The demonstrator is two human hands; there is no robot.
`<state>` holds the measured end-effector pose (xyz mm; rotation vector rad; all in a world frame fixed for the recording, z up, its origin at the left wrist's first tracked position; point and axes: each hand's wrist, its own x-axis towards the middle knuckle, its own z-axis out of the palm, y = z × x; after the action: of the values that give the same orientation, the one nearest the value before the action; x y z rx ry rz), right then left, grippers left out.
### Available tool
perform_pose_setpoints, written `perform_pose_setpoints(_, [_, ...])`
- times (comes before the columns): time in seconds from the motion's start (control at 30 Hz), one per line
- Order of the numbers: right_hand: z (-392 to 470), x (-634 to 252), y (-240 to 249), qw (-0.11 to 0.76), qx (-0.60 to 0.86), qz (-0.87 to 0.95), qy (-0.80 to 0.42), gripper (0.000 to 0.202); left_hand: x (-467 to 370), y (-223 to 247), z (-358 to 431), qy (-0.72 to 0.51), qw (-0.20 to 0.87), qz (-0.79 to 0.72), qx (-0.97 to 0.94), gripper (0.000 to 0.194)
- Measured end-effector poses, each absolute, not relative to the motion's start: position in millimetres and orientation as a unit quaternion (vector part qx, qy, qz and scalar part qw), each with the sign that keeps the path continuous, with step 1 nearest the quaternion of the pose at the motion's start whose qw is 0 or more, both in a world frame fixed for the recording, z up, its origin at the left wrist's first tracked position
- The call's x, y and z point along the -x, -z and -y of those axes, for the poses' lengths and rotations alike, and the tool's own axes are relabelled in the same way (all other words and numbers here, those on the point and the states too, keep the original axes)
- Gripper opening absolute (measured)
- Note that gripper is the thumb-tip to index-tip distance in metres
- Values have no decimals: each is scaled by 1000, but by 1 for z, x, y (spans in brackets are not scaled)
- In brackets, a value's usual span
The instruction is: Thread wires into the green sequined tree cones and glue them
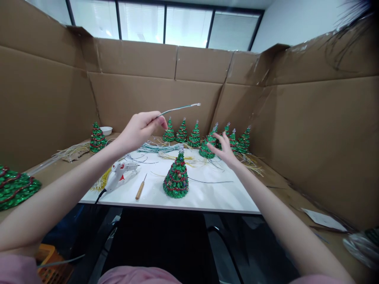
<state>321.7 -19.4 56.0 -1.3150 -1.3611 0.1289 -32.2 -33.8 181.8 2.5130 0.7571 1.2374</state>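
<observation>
My left hand [141, 127] is raised above the table, its fingers pinched on a thin pale green wire [179, 108] with a clear tip that points right. Farther right, my right hand [226, 152] has its fingers spread and nothing in them. It is nearest to a green miniature Christmas tree [207, 148] at the back; whether it touches the tree I cannot tell. Another miniature Christmas tree [176, 177], with red garland and small coloured ornaments, stands upright at the front middle of the white table [207, 197], below and between my hands.
A white glue gun [117, 175] and a wooden-handled awl [140, 188] lie left of the front tree. Bundles of green-white wires [161, 148] and yellow wires spread behind it. Several more trees [182, 132] line the back. Cardboard walls [142, 94] enclose three sides.
</observation>
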Motion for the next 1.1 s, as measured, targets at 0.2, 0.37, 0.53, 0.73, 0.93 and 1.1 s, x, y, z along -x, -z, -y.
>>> perform_pose_setpoints(0.2, [2,-318,-41,665,544,505,-85,52,30,-160,36,-424,229,-226,-847,32])
perform_pose_setpoints(0.37, [-10,-317,-23,651,544,511,-141,56,29,-144,32,-413,260,-244,-838,35])
perform_pose_setpoints(0.53, [-3,-292,-25,609,521,558,-215,59,26,-138,27,-419,308,-235,-821,39])
perform_pose_setpoints(0.73, [15,-241,-49,551,447,633,-310,86,19,-136,33,-474,380,-180,-774,41])
perform_pose_setpoints(0.93, [57,-200,-83,618,390,668,-141,40,15,-144,46,-512,462,-153,-708,44])
perform_pose_setpoints(1.1, [105,-160,-88,583,298,755,-32,28,9,-158,60,-579,473,-188,-637,58])
